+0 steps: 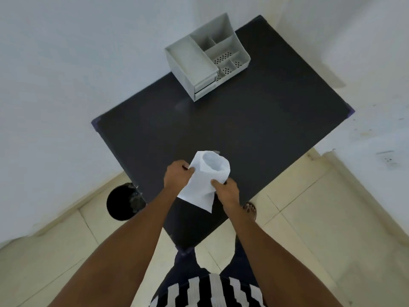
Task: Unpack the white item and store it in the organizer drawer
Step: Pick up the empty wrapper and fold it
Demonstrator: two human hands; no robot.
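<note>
A white paper bag (202,182) is held above the near part of the dark table (243,129), its mouth spread open and facing away from me. My left hand (178,177) pinches the bag's left edge. My right hand (225,189) grips its right side lower down. What is inside the bag cannot be seen. The grey organizer (207,56) stands at the table's far corner, with open compartments on top and two small drawers (204,87) in its front, both closed.
White walls close in at the left and behind the table. A black round bin (124,203) stands on the tiled floor by the table's left near corner. My foot in a sandal (250,210) shows at the table's near edge.
</note>
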